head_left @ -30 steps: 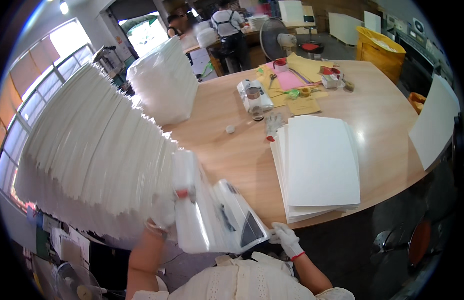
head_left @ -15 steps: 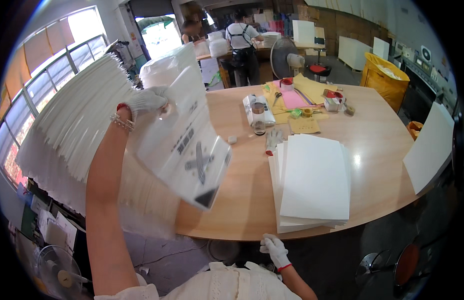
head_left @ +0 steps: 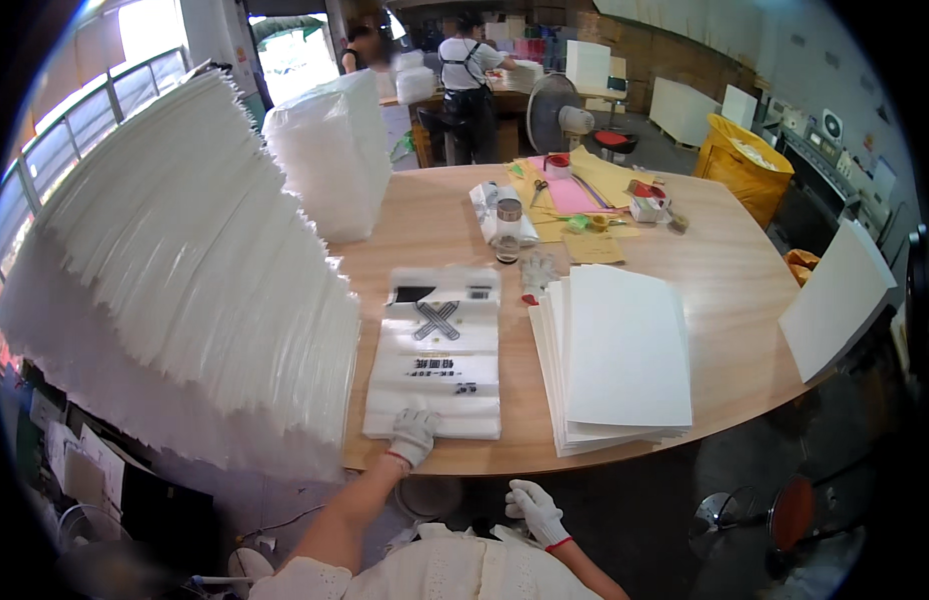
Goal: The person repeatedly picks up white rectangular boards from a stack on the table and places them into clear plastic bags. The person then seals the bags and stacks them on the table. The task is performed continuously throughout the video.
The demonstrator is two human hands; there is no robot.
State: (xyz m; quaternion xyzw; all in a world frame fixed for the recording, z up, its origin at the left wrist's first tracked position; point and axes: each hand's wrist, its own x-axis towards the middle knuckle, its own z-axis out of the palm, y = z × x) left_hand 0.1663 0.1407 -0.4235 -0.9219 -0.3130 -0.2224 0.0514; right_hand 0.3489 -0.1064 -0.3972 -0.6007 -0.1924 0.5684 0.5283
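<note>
A printed clear plastic bag (head_left: 435, 385) with a crossed-pencils picture, perhaps one of several in a stack, lies flat on the wooden table. My left hand (head_left: 415, 437), in a white knit glove, rests on its near edge with the fingers lying on the plastic. In front of my body, off the table's near edge, my gloved right hand (head_left: 537, 512) is loosely closed, with nothing seen in it. A stack of white paper sheets (head_left: 628, 350) sits right of the bag. On the left rises a tall, leaning pile of clear plastic bags (head_left: 185, 290).
Behind the bag stand a wrapped white bundle (head_left: 330, 160) and a clear cup (head_left: 508, 230). A loose glove (head_left: 537, 275), scissors (head_left: 539, 190), tape rolls (head_left: 557, 165) and yellow papers (head_left: 593, 248) lie farther back. A white board (head_left: 840, 300) leans at the right edge. A person (head_left: 468, 85) works beyond a fan (head_left: 555, 115).
My left hand has brought the printed bag from the tall pile down onto the table, left of the paper stack. My right hand stays low, near my body.
</note>
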